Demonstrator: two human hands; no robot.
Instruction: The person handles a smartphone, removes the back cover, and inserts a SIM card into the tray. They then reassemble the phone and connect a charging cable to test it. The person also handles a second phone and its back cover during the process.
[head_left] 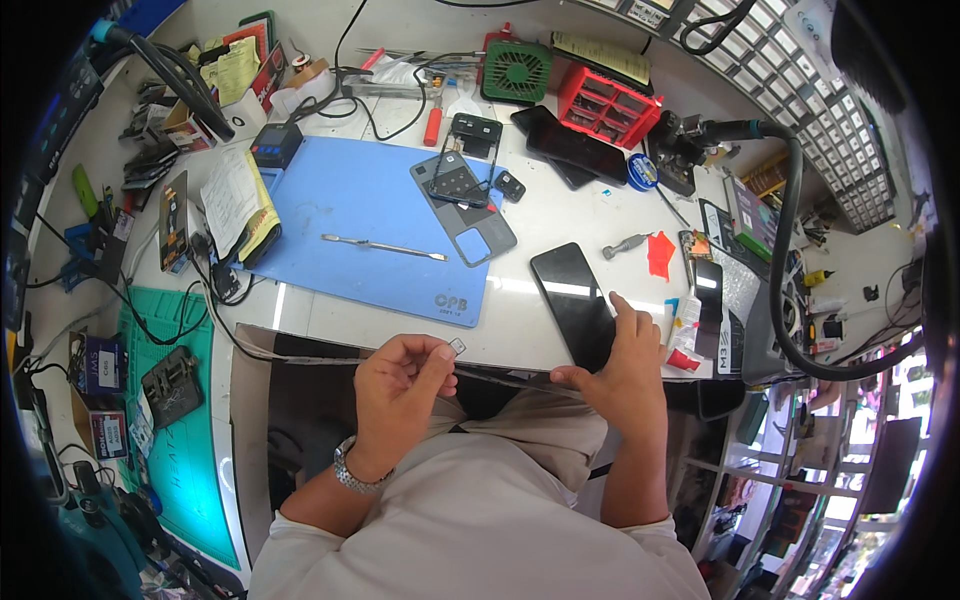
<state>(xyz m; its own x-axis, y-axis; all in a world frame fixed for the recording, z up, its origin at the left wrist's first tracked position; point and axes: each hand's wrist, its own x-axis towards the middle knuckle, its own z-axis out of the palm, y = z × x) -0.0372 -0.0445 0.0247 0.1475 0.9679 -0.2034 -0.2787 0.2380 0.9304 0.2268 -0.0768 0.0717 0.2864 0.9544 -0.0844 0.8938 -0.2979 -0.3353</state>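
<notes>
My left hand [405, 385], with a metal watch on its wrist, is raised at the table's front edge. Its thumb and forefinger pinch a small whitish SIM card [457, 346]. To the right, a black smartphone [573, 300] lies screen up on the white table. My right hand [628, 370] grips its lower right corner, thumb at the near end and fingers along the right side. Farther off, a grey phone back cover [463, 220] and a phone frame [470, 150] overlap. A metal pry tool [385, 248] rests on the blue mat [350, 200].
Behind are a green-fronted fan [517, 72], a red drawer box [608, 105] and stacked dark phones [572, 148]. A screw [626, 246], a red scrap [660, 256] and a thick black hose [790, 250] are on the right. A folded yellow paper stack [240, 205] stands left.
</notes>
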